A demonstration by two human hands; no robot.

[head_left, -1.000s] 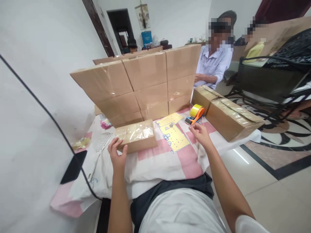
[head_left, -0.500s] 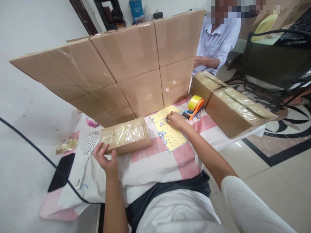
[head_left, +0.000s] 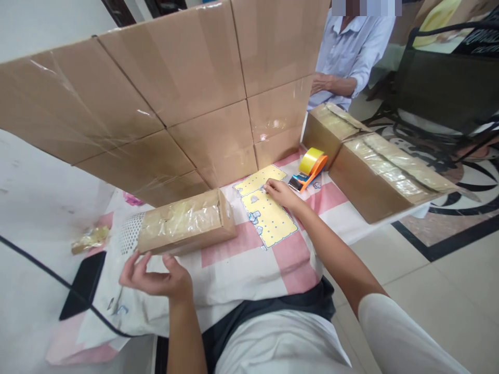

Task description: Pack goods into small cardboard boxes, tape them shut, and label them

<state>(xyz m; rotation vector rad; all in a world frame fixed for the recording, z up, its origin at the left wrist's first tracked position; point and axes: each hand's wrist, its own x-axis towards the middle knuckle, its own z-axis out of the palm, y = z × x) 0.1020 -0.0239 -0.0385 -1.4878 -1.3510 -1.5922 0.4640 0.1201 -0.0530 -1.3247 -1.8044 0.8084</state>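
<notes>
Left hand (head_left: pixel 156 278) nearest me, open and holding nothing, fingers curled just short of the box (head_left: pixel 185 223). Box lies on its side on the cloth (head_left: pixel 249 259), taped face up. My right hand (head_left: pixel 281 193) is further out on the yellow sheet (head_left: pixel 268 215), fingertips pinching at a sticker near its top edge; can't tell if it's lifted. Looks like the labelling step. Next needs a clean peel. Tape gun (head_left: pixel 310 169) beyond, stacked cartons (head_left: pixel 175 104) behind.
</notes>
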